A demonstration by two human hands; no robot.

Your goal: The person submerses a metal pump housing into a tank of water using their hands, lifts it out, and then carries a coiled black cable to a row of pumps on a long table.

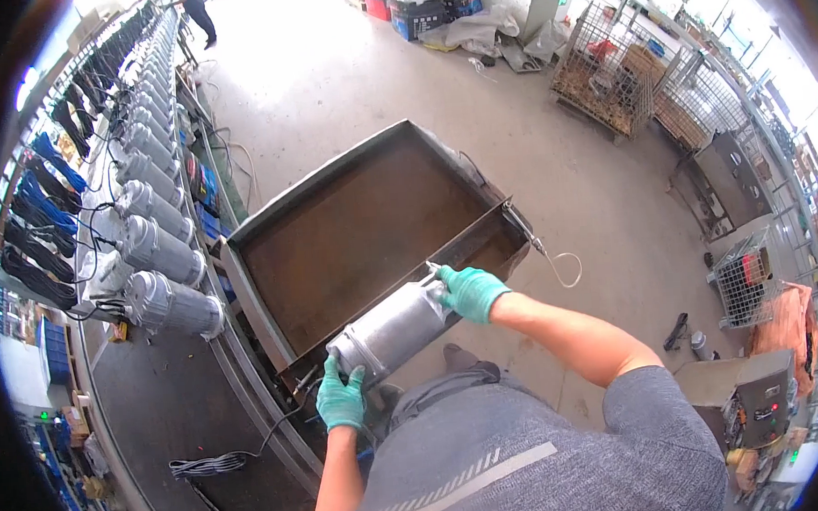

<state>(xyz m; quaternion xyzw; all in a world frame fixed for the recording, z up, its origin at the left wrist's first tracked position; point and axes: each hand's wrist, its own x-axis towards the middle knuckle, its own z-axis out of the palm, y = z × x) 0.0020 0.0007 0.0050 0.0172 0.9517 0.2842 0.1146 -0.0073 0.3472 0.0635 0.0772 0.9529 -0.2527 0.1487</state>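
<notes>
I record the left glove (342, 400) and the right glove (472, 294) as green. The held metal cylinder (390, 332) reads silver-grey, as does the cylinder row (160, 250). I find the tray (351, 231) rust-brown inside. The shirt (550, 415) is mottled dark grey, marked with a pale band (479, 483) and slanted hatching (458, 474). I note blue cables (62, 164), black cables (36, 278), a dark grey-brown surface (155, 393), a light grey floor (565, 199) and an orange cover (784, 326).

Here's matt silver-grey metal on the cylindrical casing (390, 333), soft-looking matt fabric on the green gloves (470, 294), rough, brown-stained metal across the tray (351, 226), and flecked grey cloth on the short-sleeved shirt (525, 464)!
</notes>
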